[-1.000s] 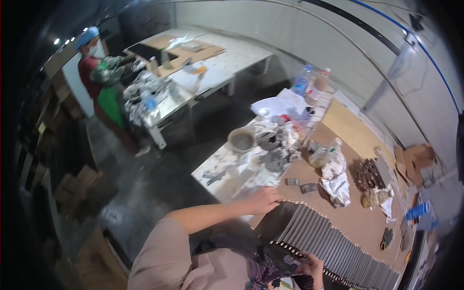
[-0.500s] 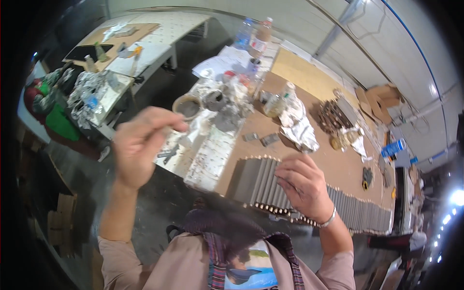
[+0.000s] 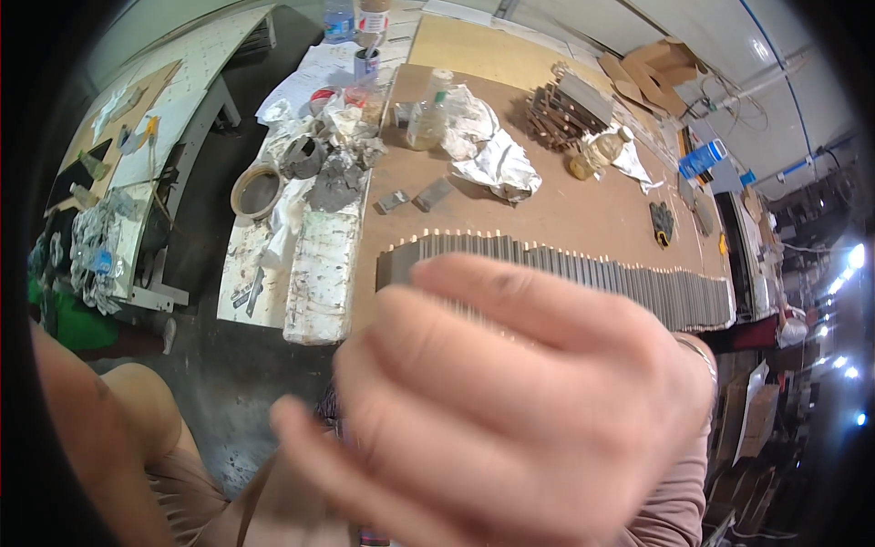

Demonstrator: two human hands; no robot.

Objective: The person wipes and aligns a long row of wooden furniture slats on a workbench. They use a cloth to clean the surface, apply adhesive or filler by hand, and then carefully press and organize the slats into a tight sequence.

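My right hand [image 3: 519,410] fills the lower middle of the view, raised close to the camera and blurred, with a bracelet [image 3: 700,351] on its wrist. Its fingers point left and look loosely curled; I cannot make out anything in them. Behind it, a long row of thin grey metal strips [image 3: 583,264] stands on edge along the front of a brown workbench [image 3: 565,205]. Only my left arm [image 3: 64,428] shows, rising along the lower left edge; its hand is out of view.
On the bench lie crumpled foil [image 3: 497,164], a glass bottle [image 3: 424,123], two small grey blocks [image 3: 415,198] and a stack of dark strips [image 3: 558,109]. To the left are a white paint-stained slab [image 3: 319,273], a tape roll [image 3: 258,190], grey rags, and a dark floor gap before another table [image 3: 173,100].
My right hand has lifted off the row of strips up toward the camera. My left hand, raised at the left before, has gone out of view. The view has tilted over the bench.
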